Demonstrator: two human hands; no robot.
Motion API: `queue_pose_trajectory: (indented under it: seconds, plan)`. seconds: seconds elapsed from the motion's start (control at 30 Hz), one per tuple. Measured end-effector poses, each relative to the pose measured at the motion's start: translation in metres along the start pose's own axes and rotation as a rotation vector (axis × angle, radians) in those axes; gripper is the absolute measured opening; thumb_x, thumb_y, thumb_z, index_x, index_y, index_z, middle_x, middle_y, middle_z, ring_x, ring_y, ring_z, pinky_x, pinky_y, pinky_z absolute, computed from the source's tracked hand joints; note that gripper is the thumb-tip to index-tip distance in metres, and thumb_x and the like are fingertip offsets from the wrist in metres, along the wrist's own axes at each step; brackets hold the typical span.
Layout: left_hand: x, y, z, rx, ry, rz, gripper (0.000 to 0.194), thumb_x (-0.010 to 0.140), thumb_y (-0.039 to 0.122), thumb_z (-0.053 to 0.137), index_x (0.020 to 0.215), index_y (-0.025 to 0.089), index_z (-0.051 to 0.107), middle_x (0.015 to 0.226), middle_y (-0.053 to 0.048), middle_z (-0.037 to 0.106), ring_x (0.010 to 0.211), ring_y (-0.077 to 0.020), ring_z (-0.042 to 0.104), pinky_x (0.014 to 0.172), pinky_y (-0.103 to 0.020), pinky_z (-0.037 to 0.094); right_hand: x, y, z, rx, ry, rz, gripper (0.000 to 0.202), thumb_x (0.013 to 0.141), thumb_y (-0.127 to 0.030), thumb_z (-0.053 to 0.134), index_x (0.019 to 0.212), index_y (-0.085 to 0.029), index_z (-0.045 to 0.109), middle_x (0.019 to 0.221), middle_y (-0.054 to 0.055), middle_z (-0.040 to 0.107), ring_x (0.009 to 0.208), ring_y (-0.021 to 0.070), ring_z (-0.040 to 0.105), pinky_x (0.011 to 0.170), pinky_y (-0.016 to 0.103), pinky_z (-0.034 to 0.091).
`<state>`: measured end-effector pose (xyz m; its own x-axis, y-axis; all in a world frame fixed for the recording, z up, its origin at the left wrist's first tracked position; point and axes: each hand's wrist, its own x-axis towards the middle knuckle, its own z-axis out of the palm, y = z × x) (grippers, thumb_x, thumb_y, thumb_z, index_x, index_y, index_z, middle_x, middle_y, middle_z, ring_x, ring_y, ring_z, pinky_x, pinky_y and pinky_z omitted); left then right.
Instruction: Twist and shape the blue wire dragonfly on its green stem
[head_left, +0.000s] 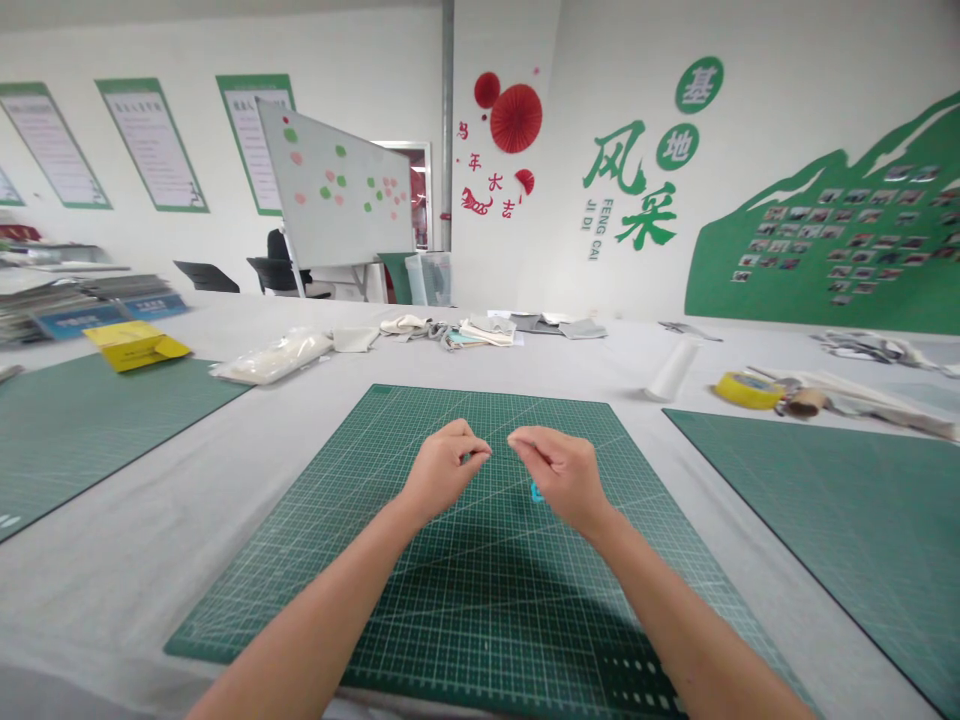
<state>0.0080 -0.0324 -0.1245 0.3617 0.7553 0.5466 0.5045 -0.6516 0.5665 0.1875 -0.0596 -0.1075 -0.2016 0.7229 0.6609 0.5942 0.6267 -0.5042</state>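
Note:
Both hands are raised over the green gridded cutting mat (450, 620), fingertips facing each other with a small gap between them. My left hand (445, 468) is closed in a pinch, thumb against the forefinger. The same pinch shows in my right hand (561, 472). Whatever either hand may hold is too small or too hidden to make out. A small bright-blue thing (536, 492) on the mat peeks out beside the right hand, which covers part of it.
More green mats lie left (97, 430) and right (840, 520). Across the table are a yellow box (136, 346), a clear plastic bag (274, 358), fabric scraps (487, 331), a white roll (673, 370) and yellow tape (748, 391). A whiteboard (341, 190) stands behind.

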Motion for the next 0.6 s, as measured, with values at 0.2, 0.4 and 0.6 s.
queue_pose_trajectory:
  seconds: [0.2, 0.4, 0.6]
  plan:
    - [-0.001, 0.007, -0.003, -0.135, -0.198, 0.106, 0.017, 0.080, 0.017, 0.054, 0.076, 0.020, 0.071, 0.074, -0.002, 0.057, 0.072, -0.0131, 0.054, 0.067, -0.024, 0.040, 0.007, 0.015, -0.008, 0.020, 0.011, 0.067, 0.022, 0.085, -0.031, 0.048, 0.080, -0.020, 0.066, 0.076, 0.002, 0.067, 0.068, 0.0149, 0.058, 0.065, 0.025, 0.042]
    - [0.000, 0.009, -0.011, -0.272, -0.271, 0.042, 0.014, 0.078, 0.021, 0.058, 0.078, 0.020, 0.072, 0.075, -0.003, 0.058, 0.071, -0.0131, 0.054, 0.066, -0.025, 0.042, 0.011, 0.043, -0.009, 0.167, -0.098, 0.213, 0.024, 0.078, -0.038, 0.055, 0.075, -0.018, 0.066, 0.061, 0.000, 0.057, 0.052, 0.0112, 0.044, 0.051, 0.023, 0.034]
    - [0.003, 0.006, -0.013, -0.408, -0.177, -0.064, 0.012, 0.075, 0.027, 0.061, 0.076, 0.019, 0.071, 0.075, -0.003, 0.056, 0.069, -0.0132, 0.052, 0.063, -0.025, 0.041, 0.008, 0.059, 0.012, 0.284, -0.187, 0.318, 0.024, 0.074, -0.039, 0.058, 0.072, -0.016, 0.064, 0.055, -0.003, 0.049, 0.050, 0.0095, 0.038, 0.048, 0.022, 0.030]
